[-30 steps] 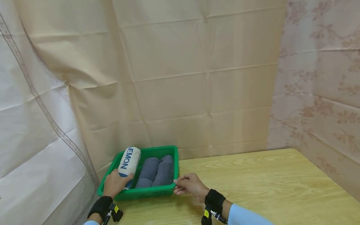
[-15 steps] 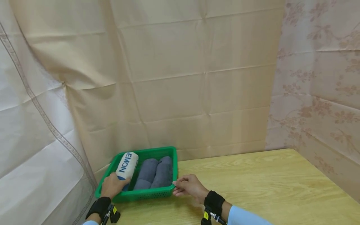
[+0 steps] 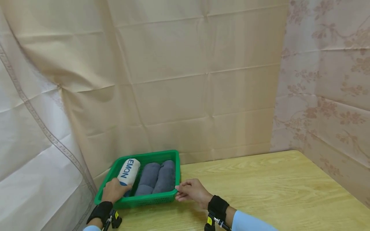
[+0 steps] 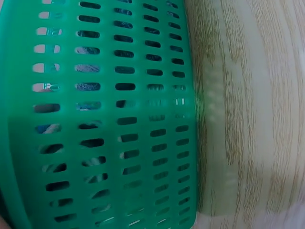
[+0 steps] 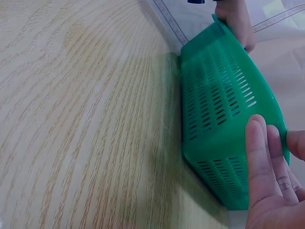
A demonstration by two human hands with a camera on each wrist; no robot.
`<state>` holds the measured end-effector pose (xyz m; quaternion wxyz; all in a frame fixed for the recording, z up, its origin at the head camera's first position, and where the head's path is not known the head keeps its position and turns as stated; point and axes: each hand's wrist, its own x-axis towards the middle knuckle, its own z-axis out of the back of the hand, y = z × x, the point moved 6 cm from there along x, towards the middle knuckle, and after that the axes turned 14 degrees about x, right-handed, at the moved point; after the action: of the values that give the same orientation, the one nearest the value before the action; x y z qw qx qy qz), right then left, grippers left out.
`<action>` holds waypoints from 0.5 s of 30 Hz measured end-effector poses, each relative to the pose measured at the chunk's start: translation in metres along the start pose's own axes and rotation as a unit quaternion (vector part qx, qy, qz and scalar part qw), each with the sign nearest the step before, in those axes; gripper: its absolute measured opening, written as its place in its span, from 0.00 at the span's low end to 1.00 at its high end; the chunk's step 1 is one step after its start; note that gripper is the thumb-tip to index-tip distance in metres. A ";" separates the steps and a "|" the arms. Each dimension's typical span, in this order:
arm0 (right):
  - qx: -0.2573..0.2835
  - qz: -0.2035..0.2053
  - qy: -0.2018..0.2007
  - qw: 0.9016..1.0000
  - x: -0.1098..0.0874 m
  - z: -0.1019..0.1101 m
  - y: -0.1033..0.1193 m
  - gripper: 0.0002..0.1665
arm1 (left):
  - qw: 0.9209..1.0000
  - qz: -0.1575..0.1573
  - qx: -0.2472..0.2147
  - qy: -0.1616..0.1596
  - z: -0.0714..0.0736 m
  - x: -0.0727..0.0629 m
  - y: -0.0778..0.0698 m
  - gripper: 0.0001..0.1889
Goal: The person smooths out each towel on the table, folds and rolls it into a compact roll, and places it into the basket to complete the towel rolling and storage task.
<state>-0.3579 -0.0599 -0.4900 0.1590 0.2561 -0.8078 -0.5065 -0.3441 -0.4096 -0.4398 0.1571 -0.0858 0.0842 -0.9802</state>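
Observation:
A green plastic basket (image 3: 150,200) stands on the table against the back curtain. Inside it, at the left, lies a rolled white cloth (image 3: 129,170) with blue letters. Beside that roll are two rolled grey cloths (image 3: 156,178), lying side by side. My left hand (image 3: 113,190) reaches over the near left rim and grips the near end of the white roll, thumb across it; its other fingers are partly hidden. At the near right corner my right hand (image 3: 193,192) pinches the basket rim between thumb and fingers, the fingers (image 5: 259,157) lying along the outer wall.
The wooden table (image 3: 245,186) extends to the right of the basket. A beige curtain (image 3: 185,80) hangs right behind it, a white cloth (image 3: 37,154) hangs at the left, and a floral curtain (image 3: 326,89) at the right.
The white roll has been lowered and now lies flatter in the basket, my left hand going down with it. My right hand keeps its hold on the rim. The head view has shifted slightly.

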 end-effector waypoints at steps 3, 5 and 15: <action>0.002 -0.002 -0.002 1.000 0.000 0.000 0.000 0.14 | 1.000 -0.007 0.003 -0.001 -0.001 0.002 0.002 0.33; 0.000 -0.002 -0.001 1.000 0.000 0.001 0.000 0.14 | 1.000 -0.008 0.004 0.000 -0.002 0.003 0.003 0.33; 0.000 -0.005 0.001 1.000 -0.001 0.002 -0.001 0.14 | 0.999 -0.004 0.022 0.027 -0.007 0.005 0.001 0.32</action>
<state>-0.3583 -0.0580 -0.4918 0.1567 0.2606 -0.8063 -0.5073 -0.3493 -0.4114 -0.4462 0.1528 -0.0559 0.0661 -0.9845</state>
